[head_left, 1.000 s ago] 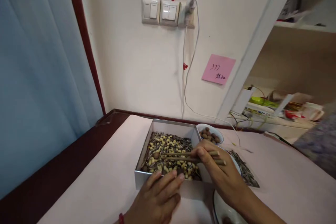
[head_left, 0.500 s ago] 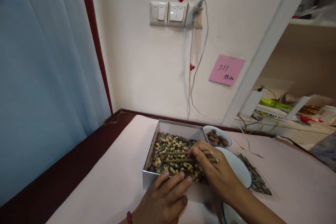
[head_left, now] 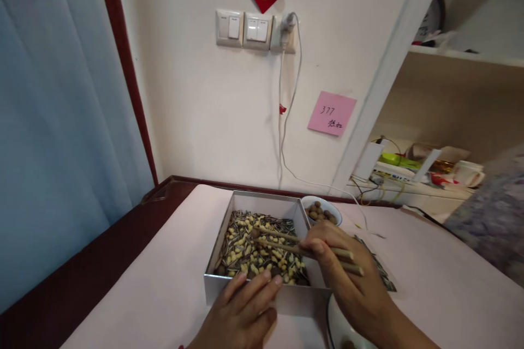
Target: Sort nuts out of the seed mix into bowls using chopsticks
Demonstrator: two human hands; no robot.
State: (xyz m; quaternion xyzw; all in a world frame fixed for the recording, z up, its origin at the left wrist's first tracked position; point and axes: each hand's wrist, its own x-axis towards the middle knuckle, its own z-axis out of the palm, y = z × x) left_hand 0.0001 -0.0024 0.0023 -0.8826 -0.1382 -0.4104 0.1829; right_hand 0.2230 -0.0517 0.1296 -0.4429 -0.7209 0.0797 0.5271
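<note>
While right hand [head_left: 352, 283] grips chopsticks [head_left: 286, 249], box [head_left: 268, 203] ahead, left hand [head_left: 241, 311] unclenched at near rim [head_left: 216, 276].

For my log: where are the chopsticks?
In the head view, the chopsticks are in the right hand, angled left over the box, tips at a brown nut.

The handwritten number 377 stood in dark ink on the pink note [head_left: 332, 114] stuck to the wall [head_left: 204, 120], above handwritten characters not surely legible. Lettering on a white strip [head_left: 392, 174] on the shelf was too small to read.
</note>
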